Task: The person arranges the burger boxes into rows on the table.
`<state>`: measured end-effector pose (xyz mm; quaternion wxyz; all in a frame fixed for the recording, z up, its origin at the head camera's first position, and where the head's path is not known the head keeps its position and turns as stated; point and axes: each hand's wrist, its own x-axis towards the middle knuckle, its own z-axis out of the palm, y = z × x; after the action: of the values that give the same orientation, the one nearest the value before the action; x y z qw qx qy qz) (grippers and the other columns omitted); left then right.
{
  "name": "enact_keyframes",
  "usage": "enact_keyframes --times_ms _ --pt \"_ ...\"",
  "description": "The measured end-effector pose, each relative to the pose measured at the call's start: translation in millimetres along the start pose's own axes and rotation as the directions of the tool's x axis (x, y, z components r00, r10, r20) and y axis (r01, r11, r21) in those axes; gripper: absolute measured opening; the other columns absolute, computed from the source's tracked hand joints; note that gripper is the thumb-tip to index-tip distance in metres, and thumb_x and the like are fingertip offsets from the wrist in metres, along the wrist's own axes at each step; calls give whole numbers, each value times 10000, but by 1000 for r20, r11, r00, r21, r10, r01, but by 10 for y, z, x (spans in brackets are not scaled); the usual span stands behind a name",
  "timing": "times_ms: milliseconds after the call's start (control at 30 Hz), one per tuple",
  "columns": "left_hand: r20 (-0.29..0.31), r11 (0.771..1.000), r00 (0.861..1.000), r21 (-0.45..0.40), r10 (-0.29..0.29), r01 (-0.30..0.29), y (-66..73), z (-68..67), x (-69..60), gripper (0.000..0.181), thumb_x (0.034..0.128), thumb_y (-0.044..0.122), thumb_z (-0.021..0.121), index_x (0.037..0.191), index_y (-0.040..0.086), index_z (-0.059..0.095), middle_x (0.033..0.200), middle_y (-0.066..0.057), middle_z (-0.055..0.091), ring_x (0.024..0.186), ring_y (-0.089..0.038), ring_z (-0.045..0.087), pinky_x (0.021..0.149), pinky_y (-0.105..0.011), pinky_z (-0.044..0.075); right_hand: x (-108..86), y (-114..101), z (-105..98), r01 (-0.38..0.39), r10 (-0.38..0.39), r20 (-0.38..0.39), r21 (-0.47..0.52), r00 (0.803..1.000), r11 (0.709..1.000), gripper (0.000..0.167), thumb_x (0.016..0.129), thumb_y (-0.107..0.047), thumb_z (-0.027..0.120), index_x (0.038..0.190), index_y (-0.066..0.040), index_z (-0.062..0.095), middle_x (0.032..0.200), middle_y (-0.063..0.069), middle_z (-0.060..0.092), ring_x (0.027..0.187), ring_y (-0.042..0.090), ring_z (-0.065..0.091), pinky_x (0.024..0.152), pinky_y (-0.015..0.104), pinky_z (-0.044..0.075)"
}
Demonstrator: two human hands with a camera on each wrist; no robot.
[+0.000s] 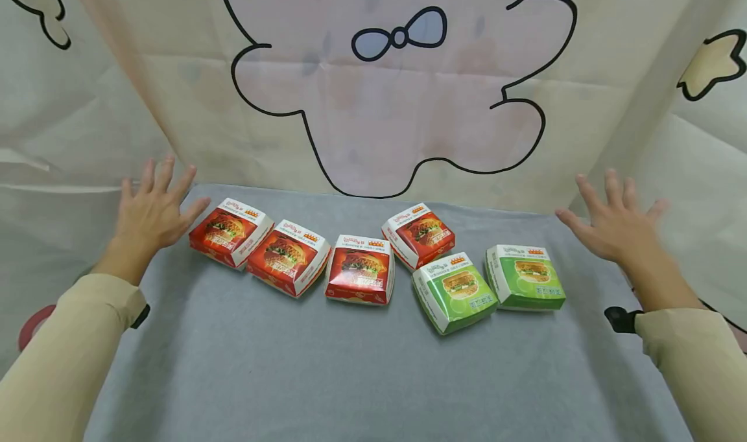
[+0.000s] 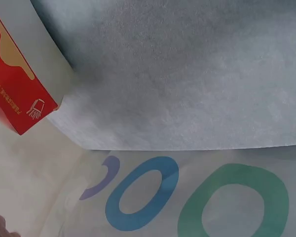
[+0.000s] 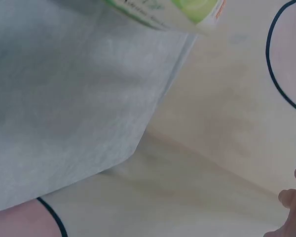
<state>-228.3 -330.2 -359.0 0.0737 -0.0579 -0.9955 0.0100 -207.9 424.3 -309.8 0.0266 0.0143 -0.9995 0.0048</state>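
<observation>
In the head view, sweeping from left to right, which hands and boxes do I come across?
Left hand, first red box, second red box, third red box, fourth red box, nearer green box, rightmost green box, right hand.

Arms (image 1: 72, 348) (image 1: 697, 358) reach forward, left fingers (image 1: 166, 174) and right fingers (image 1: 612, 189) spread.
</observation>
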Motion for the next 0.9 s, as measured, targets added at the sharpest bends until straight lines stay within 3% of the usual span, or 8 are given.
enact_keyframes --times_ms 233,367,667,900 --pt "43 999 998 -32 45 -44 81 15 -37 760 1011 557 381 1606 164 120 1636 -237 -14 1471 -488 -10 1082 -751 38 66 -235 5 48 -48 -13 -28 999 998 842 970 -693 283 1611 -218 12 1612 262 -149 1450 531 -91 977 824 -96" --pt "107 996 992 -71 62 -55 79 56 -73 777 1012 586 346 1607 160 84 1630 -249 -48 1445 -536 45 1069 -759 59 93 -360 22 73 -73 -25 -11 997 997 832 975 -683 286 1613 -209 39 1620 266 -99 1456 529 -44 1002 809 -87" --pt "292 976 952 -217 88 -24 78 132 -152 840 1001 637 324 1601 162 -22 1612 -292 -57 1387 -605 133 993 -803 185 137 -654 44 106 -105 -14 109 994 988 826 984 -661 316 1614 -193 59 1630 259 -51 1442 552 68 1053 775 -5" --pt "337 960 933 -279 128 -31 117 158 -188 851 996 630 357 1603 134 27 1595 -333 -1 1347 -657 183 979 -805 221 157 -900 2 105 -112 11 282 994 954 834 979 -640 395 1615 -256 15 1652 181 -86 1411 601 118 1025 797 94"
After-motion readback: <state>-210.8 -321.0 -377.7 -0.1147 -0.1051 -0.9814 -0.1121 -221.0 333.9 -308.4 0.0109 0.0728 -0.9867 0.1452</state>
